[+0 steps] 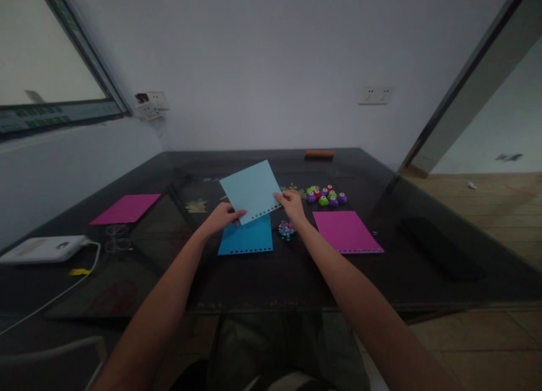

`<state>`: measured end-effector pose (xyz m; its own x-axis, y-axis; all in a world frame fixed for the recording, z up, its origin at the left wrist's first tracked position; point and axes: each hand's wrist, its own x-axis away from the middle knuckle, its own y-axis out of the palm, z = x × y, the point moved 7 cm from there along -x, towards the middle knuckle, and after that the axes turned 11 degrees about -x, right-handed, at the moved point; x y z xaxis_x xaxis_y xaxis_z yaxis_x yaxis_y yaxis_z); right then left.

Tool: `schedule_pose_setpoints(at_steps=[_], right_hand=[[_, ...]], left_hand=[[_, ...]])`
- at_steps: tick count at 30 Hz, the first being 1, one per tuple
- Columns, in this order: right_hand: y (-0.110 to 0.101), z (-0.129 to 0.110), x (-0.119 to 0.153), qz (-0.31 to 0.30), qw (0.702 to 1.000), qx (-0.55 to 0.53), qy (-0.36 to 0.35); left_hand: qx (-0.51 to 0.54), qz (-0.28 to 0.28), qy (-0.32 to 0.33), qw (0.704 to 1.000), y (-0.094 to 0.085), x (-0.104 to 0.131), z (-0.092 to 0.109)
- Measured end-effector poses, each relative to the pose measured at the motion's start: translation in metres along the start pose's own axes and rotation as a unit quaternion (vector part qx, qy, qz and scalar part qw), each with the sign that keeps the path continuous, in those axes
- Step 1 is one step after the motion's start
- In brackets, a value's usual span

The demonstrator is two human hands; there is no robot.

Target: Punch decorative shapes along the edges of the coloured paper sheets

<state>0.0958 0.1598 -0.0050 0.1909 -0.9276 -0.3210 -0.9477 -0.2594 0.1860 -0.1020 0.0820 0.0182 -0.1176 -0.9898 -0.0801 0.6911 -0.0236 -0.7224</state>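
Observation:
Between my two hands a light blue sheet of paper (252, 189) is held up at a tilt, with a row of punched holes along its lower edge. My left hand (224, 216) pinches its lower left corner, and my right hand (291, 203) grips its lower right corner. Beneath it lies a darker blue sheet (248, 238), also punched along its near edge and partly covered. A small pile of pink and blue pieces (286, 229) sits just right of that sheet. Farther right is a magenta sheet (347, 231) with holes along its near edge.
Several colourful eyeball-like toys (326, 196) cluster behind the magenta sheet. Another magenta sheet (126, 209) lies at the left, near a white device with a cable (44, 250). A long black object (440, 248) rests at the right, and a brown block (319, 154) at the back.

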Motion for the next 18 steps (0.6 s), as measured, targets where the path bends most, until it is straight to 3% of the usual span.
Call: schedule_pose_setpoints(at_steps=[7,18], right_hand=[[-0.002,-0.002,0.001,0.011,1.0,0.01,-0.006],[0.003,-0.002,0.004,0.007,0.997,-0.059,0.048]], left_hand=[[-0.024,0.025,-0.01,0.999,-0.005,-0.003,-0.01],[-0.037,0.042,-0.005,0.998,-0.011,-0.005,-0.015]])
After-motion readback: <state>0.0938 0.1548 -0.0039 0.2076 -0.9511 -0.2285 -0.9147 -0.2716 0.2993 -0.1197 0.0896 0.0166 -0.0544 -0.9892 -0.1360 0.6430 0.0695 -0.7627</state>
